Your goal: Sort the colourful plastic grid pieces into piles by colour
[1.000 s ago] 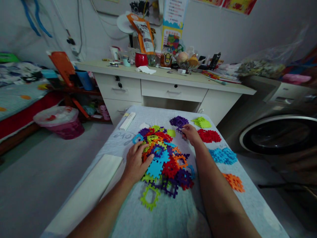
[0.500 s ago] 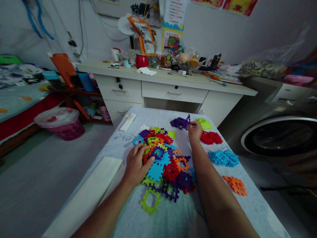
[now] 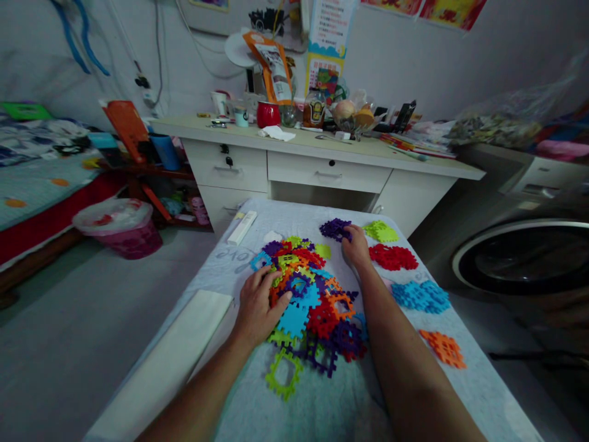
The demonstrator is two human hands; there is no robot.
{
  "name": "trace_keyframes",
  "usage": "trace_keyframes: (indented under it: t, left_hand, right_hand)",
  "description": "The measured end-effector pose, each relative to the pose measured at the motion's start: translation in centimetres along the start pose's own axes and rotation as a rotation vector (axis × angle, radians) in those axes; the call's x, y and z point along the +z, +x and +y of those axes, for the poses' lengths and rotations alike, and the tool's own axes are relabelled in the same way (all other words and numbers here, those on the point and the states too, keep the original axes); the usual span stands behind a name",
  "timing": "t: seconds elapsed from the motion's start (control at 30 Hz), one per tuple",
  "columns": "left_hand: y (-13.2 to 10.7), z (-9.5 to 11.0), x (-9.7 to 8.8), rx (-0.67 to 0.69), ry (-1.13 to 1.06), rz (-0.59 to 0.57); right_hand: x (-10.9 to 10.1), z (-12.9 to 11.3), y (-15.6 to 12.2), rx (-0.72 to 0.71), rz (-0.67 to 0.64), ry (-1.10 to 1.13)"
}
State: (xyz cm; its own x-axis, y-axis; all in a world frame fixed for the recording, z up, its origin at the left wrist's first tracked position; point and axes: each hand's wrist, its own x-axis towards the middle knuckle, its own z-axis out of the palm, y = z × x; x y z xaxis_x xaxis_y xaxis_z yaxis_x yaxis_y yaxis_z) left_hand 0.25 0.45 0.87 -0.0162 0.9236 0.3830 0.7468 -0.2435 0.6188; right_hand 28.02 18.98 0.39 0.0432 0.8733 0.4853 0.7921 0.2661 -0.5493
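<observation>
My right hand [image 3: 355,245], curled, grip unclear, touches the purple stack [image 3: 334,228] just leftward; my left hand [image 3: 260,304] lies spread, holding nothing, on the mixed heap [image 3: 317,301].

left hand [image 3: 260,304] flat on mixed tile heap [image 3: 310,294] | right hand [image 3: 355,245] touching purple pile [image 3: 335,229] (fingers bent)

Home bedroom: bed [image 3: 41,184], cluttered desk [image 3: 322,147]

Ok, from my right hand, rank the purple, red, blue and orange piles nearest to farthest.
1. Purple pile, touching the right hand, on its left.
2. Red pile, just to its right.
3. Blue pile, farther right, toward the body.
4. Orange pile, right side, closest to the body.
</observation>
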Motion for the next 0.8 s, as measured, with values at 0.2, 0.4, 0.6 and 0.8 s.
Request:
trace_keyframes:
  t: [0.2, 0.4, 0.6, 0.8]
  left_hand:
    - [-0.1, 0.0, 0.0, -0.002, 0.006, -0.004]
    - [-0.1, -0.1, 0.1, 0.001, 0.014, -0.004]
    - [0.0, 0.0, 0.1, 0.001, -0.005, 0.009]
    - [0.0, -0.1, 0.1, 0.005, 0.012, 0.000]
  right_hand:
    - [-1.1, -0.7, 0.1, -0.003, 0.062, 0.010]
    - [-1.9, -2.7, 0.1, -0.007, -0.302, 0.058]
    - [-1.4, -3.8, -0.9, -0.129, -0.523, -0.015]
    - [-1.7, -4.3, -1.0, -0.161, -0.590, -0.075]
